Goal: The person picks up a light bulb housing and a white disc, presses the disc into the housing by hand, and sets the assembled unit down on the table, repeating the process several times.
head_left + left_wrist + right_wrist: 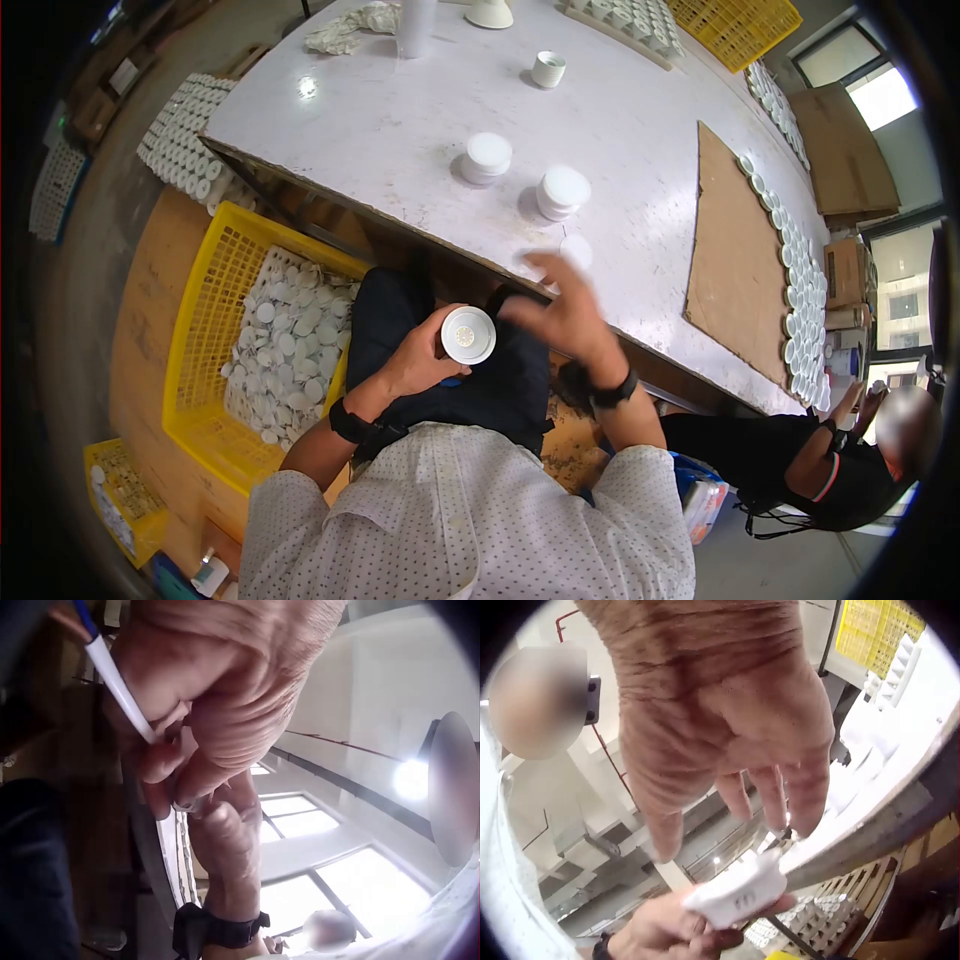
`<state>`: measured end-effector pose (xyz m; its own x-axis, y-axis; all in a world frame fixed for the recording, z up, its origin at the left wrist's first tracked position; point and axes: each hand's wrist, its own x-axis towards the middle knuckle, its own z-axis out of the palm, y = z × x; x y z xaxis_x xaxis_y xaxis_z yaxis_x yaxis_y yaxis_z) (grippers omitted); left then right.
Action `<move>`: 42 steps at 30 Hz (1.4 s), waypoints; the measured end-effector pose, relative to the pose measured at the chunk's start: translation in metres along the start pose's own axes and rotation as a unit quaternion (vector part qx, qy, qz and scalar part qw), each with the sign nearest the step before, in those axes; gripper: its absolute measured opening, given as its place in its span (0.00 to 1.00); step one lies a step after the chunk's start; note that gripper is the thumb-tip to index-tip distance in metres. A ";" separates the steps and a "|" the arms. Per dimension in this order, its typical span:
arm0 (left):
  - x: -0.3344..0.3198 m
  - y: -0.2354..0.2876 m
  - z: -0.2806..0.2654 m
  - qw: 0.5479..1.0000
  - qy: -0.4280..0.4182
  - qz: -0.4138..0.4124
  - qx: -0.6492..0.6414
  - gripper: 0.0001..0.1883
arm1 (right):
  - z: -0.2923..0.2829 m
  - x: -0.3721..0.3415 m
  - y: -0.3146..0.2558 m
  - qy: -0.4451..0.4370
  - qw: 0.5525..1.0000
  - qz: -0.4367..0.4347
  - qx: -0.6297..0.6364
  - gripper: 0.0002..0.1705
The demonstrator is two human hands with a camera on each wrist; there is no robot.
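My left hand holds a white round downlight above the lap, its open face up and a small dotted LED disc in the middle. In the left wrist view a white cable with bared coloured wires runs to the fingers of the left hand. The right wrist view shows the downlight from the side, a printed mark on its wall. My right hand, blurred and empty, hovers at the table edge with fingers spread. Just beyond its fingers lies a thin white disc.
On the white table stand two white disc stacks and a small ribbed cup. A cardboard sheet lies right, beside rows of white rings. A yellow basket of white discs stands left. Another person sits at right.
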<state>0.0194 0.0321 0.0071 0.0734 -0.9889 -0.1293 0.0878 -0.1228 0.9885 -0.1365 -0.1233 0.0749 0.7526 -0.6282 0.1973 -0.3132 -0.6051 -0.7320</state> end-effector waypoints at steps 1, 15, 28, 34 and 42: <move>-0.003 -0.004 -0.002 1.000 0.002 0.004 0.002 0.36 | -0.006 0.016 0.020 0.089 0.996 0.007 -0.024 0.27; -0.016 -0.025 -0.010 0.999 0.051 -0.012 -0.001 0.31 | -0.038 0.109 0.109 0.134 0.974 0.168 0.076 0.23; -0.014 -0.031 -0.008 0.999 0.047 -0.015 -0.003 0.31 | -0.036 0.094 0.113 0.217 0.909 0.264 0.241 0.14; -0.003 -0.026 -0.007 0.997 0.074 0.009 0.012 0.33 | -0.041 0.070 0.103 0.238 0.868 0.238 0.365 0.10; 0.050 0.004 -0.011 0.988 0.113 0.073 -0.076 0.31 | -0.016 0.034 0.074 0.191 0.837 0.211 0.468 0.11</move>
<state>0.0346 -0.0167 0.0041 0.3142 -0.9492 -0.0165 0.2065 0.0514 0.9771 -0.1433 -0.1973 0.0384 0.3936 -0.9077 -0.1453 0.2206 0.2467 -0.9436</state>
